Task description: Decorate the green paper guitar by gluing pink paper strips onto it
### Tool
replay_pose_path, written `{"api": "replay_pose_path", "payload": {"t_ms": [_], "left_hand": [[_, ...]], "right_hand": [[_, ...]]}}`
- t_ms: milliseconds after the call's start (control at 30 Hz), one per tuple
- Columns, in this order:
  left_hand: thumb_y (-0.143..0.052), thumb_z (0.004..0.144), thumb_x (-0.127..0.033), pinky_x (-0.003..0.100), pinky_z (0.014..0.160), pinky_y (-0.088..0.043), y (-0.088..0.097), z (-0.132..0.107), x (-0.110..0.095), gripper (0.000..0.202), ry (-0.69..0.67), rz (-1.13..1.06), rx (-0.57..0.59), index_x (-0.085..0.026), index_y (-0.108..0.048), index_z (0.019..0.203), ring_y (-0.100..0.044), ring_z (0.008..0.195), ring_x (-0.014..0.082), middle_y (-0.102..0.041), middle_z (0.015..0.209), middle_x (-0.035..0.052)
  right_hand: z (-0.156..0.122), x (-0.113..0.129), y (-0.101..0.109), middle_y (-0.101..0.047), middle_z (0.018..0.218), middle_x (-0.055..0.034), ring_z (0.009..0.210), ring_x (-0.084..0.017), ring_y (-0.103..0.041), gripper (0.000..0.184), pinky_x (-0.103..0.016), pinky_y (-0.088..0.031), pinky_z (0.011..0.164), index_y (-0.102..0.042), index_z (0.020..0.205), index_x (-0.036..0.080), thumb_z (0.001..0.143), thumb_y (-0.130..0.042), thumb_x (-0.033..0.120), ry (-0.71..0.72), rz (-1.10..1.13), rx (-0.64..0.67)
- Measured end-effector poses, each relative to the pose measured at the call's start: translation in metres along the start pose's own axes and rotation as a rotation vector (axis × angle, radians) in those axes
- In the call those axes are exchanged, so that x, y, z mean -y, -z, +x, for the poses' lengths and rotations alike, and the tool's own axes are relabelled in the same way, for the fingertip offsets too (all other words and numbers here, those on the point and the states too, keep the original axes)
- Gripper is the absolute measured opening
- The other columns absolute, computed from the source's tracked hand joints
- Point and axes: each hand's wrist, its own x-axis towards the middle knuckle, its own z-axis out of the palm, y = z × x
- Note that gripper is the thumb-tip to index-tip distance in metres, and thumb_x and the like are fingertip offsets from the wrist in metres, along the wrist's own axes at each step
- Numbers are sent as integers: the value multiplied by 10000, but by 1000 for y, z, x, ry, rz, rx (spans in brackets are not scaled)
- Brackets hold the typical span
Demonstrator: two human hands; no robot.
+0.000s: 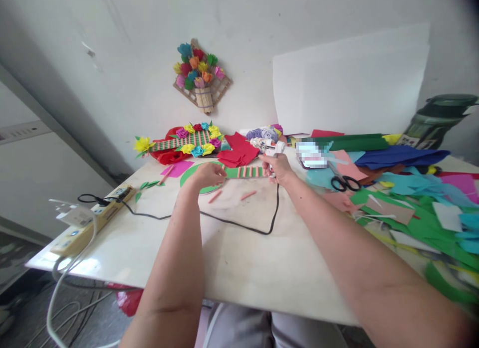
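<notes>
My right hand (279,169) is wrapped round a white glue gun (277,150), whose black cord hangs down onto the table. Below it, a green guitar-shaped cutout (186,177) lies flat, its neck pointing right and crossed by several short pink strips (246,171). My left hand (205,175) is over the cutout's round body, fingertips pinched at a small pink strip (223,167) where body meets neck; the fingers partly hide it. Two loose pink strips, one a pink rolled strip (214,196) and the other a short pink piece (248,194), lie on the table in front.
A flower-trimmed paper guitar (187,141) stands at the back left. Black scissors (345,183), a phone (311,155) and coloured paper scraps (407,208) cover the right side. A power strip (93,221) lies at the left edge, and the black cord (239,225) crosses the table.
</notes>
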Motion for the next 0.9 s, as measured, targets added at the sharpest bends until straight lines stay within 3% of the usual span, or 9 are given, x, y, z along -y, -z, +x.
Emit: {"api": "replay_pose_path", "payload": {"t_ms": [200,367,600,767,900], "left_hand": [[-611,602,-309,209,591,-445,0,-2,-6,137,58,183,-57,-206,-661,677,-606,692,161,-664,690,11],[-624,568,-254,225,614,-452,4,-5,-6,74,145,320,139,-194,-635,611,-609,661,163,-654,640,17],[-633,539,-215,232,557,-459,4,-6,-3,68,248,330,330,-158,-599,557,-607,610,165,-640,605,46],[-655,505,-202,268,585,-460,-1,0,0,63,188,378,328,-163,-611,527,-586,588,173,-621,572,39],[-659,510,-180,259,676,-450,-2,-3,-5,44,127,311,215,-186,-616,505,-580,614,152,-583,505,3]], "right_hand": [[0,0,0,-489,411,30,284,-62,-387,269,-191,-281,270,-499,503,152,595,-656,350,-1,-3,-8],[0,1,-1,-482,405,32,275,-59,-371,276,-199,-262,265,-496,494,149,583,-662,350,13,5,-1],[-2,2,-2,-460,374,37,264,-61,-360,286,-204,-250,265,-479,466,154,592,-651,345,11,-20,0],[-3,4,-3,-441,352,43,261,-57,-355,269,-201,-248,274,-472,459,154,592,-645,311,18,-10,-3],[-2,4,-3,-471,379,40,258,-54,-352,250,-202,-235,272,-492,487,147,580,-655,312,30,15,-4]]}}
